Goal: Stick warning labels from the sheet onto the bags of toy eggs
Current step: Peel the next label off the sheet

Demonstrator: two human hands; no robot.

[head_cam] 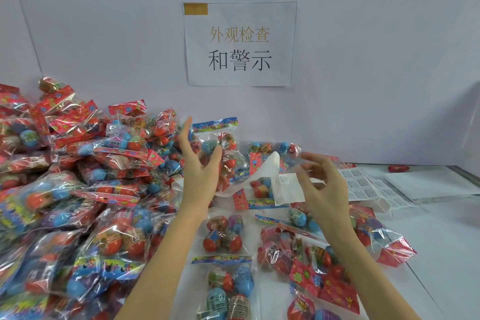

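My left hand (201, 166) is raised and holds a clear bag of toy eggs (220, 141) with a blue header upright, thumb across its front. A curled white label sheet (262, 174) hangs between my hands, and its left end runs behind my left hand. My right hand (326, 187) has its fingers curled over the sheet's right end, where thumb and fingertips pinch a small white warning label (315, 180). Whether the label is off the sheet cannot be made out.
A tall pile of egg bags (78, 176) fills the left of the white table (441, 241). Several bags (224, 238) lie flat under my arms. More label sheets (363, 187) lie to the right, with a loose red egg (398, 168) beyond. A paper sign (240, 44) hangs on the wall.
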